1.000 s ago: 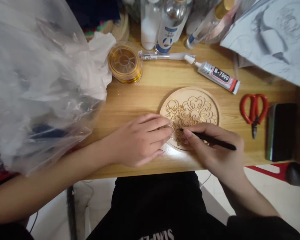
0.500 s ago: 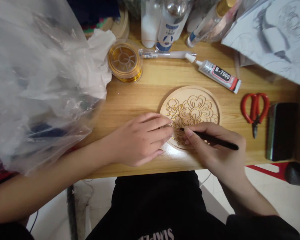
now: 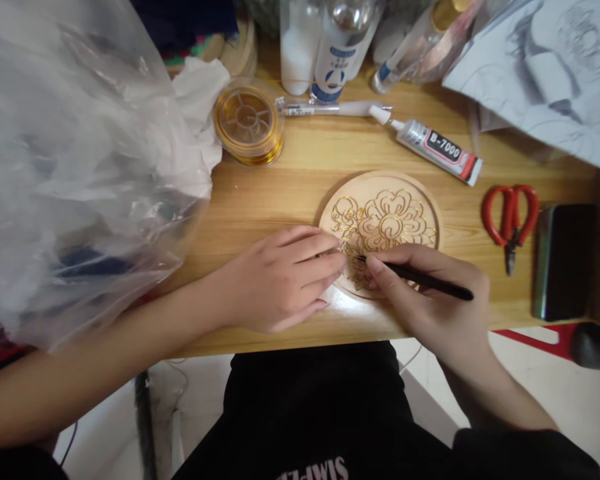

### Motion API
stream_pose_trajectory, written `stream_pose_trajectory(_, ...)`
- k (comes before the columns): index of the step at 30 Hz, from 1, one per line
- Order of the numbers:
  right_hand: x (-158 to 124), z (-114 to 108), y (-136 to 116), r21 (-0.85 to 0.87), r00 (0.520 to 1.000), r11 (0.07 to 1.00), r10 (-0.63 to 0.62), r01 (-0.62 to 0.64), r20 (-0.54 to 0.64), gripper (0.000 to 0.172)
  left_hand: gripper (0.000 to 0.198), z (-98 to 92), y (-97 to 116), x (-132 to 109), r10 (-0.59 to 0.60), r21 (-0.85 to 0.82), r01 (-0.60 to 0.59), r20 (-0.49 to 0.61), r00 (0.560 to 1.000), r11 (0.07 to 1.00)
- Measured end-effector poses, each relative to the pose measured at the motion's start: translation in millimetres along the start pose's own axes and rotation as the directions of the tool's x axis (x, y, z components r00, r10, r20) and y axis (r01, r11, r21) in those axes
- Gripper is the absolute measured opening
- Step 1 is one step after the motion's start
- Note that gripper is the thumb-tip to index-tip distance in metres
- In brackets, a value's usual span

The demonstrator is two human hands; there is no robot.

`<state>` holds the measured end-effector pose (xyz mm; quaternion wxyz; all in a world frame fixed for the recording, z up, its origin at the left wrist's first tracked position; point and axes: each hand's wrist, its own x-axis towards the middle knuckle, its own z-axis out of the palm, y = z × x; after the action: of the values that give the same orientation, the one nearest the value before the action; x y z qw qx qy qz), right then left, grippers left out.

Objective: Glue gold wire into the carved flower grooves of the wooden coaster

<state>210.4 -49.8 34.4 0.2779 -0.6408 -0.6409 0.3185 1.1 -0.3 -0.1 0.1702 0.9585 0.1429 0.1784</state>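
Observation:
A round wooden plate with a raised rim lies near the table's front edge. Gold wire outlines form a large flower and smaller curled shapes on it. My left hand rests palm down over the plate's left edge, fingers stretched out and holding nothing. Black tweezers are pinched in my right hand, held like a pen. Their tip touches or hovers just above the wirework beside my left fingertips; which of these, I cannot tell. My hands hide the plate's lower part.
Behind the plate lie a spool of gold wire, a packaged pen and a B-7000 glue tube. Red-handled pliers and a phone are at right. Bottles stand at the back; a plastic bag fills the left.
My right hand and the tweezers have shifted very slightly to the left. My left hand stays in place on the plate's edge.

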Motion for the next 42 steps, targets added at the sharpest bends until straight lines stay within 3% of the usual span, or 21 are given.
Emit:
stream_pose_trajectory(5,-1,1,0,-0.001,1.0,1.0,0.013,-0.013,0.001,0.003,0.027,0.3,0,0,-0.002,0.003,0.002,0.004,1.0,1.0)
stream_pose_trajectory(18,-6,11,-9,-0.001,0.99,0.998,0.069,-0.07,-0.125,0.004,0.024,-0.5,0,0,-0.015,-0.004,0.015,0.004,1.0,1.0)
stream_pose_trajectory(42,-14,7,0,0.105,0.974,0.986,0.148,-0.131,-0.173,0.005,0.026,-1.2,1,0,-0.002,-0.002,0.002,0.025,1.0,1.0)
